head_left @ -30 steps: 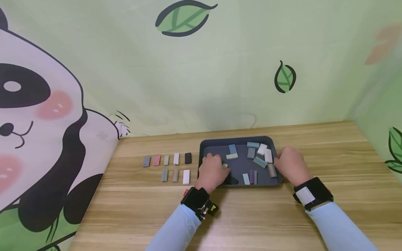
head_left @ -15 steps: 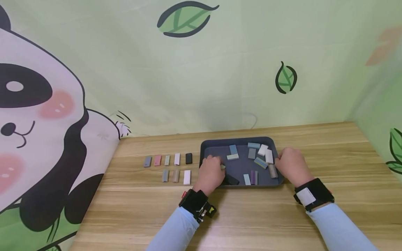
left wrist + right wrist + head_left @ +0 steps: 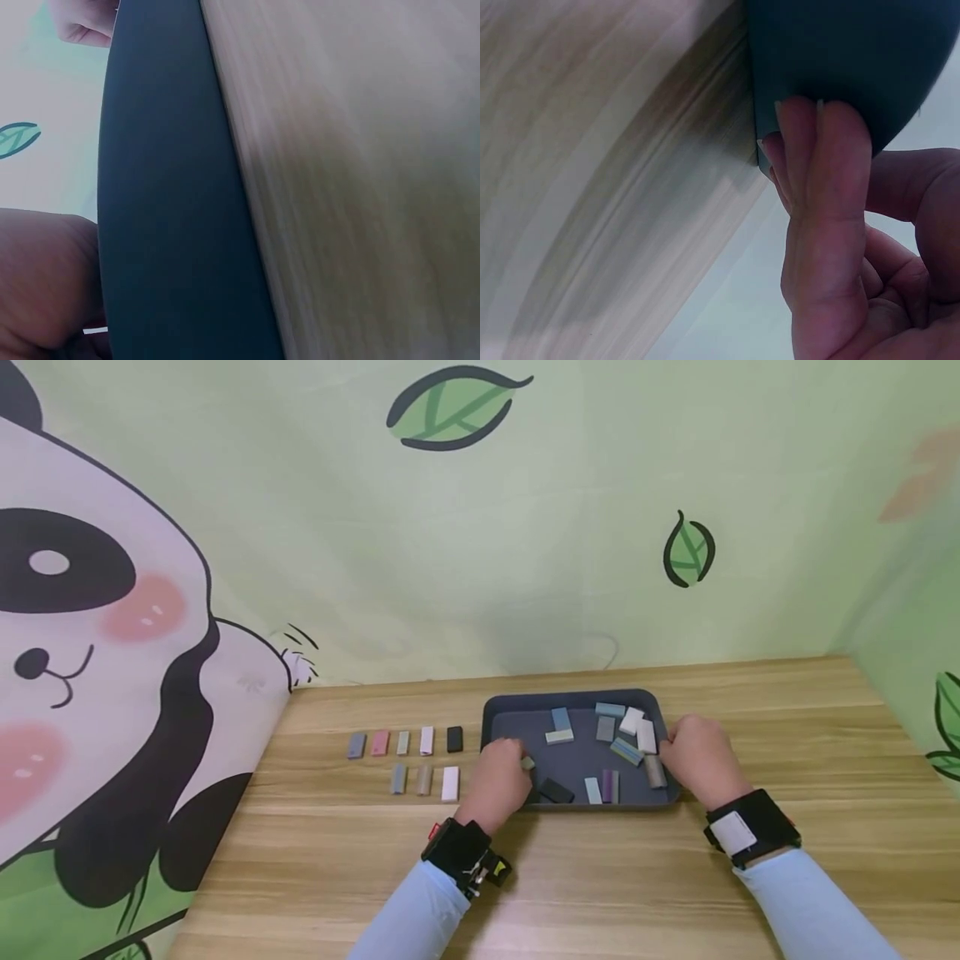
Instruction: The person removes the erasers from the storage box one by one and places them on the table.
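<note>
A dark grey tray (image 3: 592, 807) holds several small rectangular blocks in different colours. Over its left end, my left hand (image 3: 497, 787) pinches a small pale green block (image 3: 528, 763), mostly hidden by the fingers. A black block (image 3: 557, 791) lies on the tray floor just right of that hand. My right hand (image 3: 701, 760) grips the tray's right wall, its fingers (image 3: 832, 172) against the outside and the thumb reaching over the rim. In the left wrist view, the tray wall hides the left fingertips.
Two rows of blocks lie on the wooden table left of the tray, including a pink block (image 3: 381, 742), a black one and a white block (image 3: 450, 784). White blocks (image 3: 646, 737) and a brown block (image 3: 655, 772) sit inside the tray's right end. A printed cloth backdrop (image 3: 570, 568) rises behind.
My left hand has drawn left and slightly toward me within the tray, the pale green block moving with it. More of the black block shows. The right hand stays on the tray wall.
</note>
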A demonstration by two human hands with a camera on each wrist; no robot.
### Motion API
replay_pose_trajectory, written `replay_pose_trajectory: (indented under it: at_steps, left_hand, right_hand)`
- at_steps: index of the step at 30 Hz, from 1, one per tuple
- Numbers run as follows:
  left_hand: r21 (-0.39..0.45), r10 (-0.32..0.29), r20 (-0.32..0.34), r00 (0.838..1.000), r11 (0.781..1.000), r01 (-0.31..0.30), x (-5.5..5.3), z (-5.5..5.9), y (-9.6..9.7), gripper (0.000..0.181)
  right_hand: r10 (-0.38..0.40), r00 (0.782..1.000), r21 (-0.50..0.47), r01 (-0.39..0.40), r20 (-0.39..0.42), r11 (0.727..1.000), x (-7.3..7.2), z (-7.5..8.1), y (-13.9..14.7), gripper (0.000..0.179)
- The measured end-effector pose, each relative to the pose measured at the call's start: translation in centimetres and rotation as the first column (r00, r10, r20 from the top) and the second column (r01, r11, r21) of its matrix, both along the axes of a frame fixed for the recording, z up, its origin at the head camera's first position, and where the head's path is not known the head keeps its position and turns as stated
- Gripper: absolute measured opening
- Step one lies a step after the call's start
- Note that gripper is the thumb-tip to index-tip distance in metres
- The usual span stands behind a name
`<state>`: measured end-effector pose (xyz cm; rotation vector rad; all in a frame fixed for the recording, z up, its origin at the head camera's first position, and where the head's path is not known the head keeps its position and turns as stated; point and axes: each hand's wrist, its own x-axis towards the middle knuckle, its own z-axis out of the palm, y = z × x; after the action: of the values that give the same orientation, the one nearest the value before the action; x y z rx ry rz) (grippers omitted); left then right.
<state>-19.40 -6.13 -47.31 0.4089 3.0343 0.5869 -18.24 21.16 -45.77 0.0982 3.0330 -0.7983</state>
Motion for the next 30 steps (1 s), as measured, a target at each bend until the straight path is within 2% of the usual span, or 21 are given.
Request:
replay_pose_trajectory:
  at_steps: [4,10,14,17,23,27,30]
  left_hand:
    - [0.054,0.006,0.036,0.999,0.999,-0.008,0.0,0.1,-0.6,0.021]
    - [0.168,0.016,0.02,1.0,0.986,-0.019,0.1,1.0,-1.9,0.018]
    - [0.274,0.051,0.003,0.999,0.96,-0.05,-0.1,1.8,-3.3,0.016]
    - [0.335,0.106,-0.03,0.994,0.938,-0.09,-0.3,2.3,-4.6,0.015]
    - [0.427,0.233,-0.08,0.969,0.887,-0.178,-0.3,3.2,-8.5,0.022]
    - [0.446,0.31,-0.056,0.949,0.858,-0.254,0.0,3.8,-11.8,0.025]
    - [0.44,0.368,-0.022,0.929,0.838,-0.322,0.1,3.7,-14.3,0.027]
  right_hand:
    - [-0.007,1.0,-0.003,0.007,0.027,1.0,0.0,-0.1,0.0,0.036]
    - [-0.005,0.999,-0.004,0.005,0.04,1.0,0.1,0.0,-0.1,0.036]
    - [-0.006,0.999,-0.005,0.006,0.037,1.0,0.1,0.1,-0.2,0.037]
    - [-0.007,0.999,0.0,0.007,0.037,1.0,0.1,0.2,-0.2,0.038]
    - [-0.005,0.997,-0.015,0.006,0.078,1.0,0.1,0.4,-0.4,0.035]
    - [-0.003,0.997,-0.011,0.004,0.075,1.0,0.2,0.5,-0.4,0.034]
    - [-0.001,0.999,-0.003,0.001,0.053,1.0,0.2,0.4,-0.2,0.035]
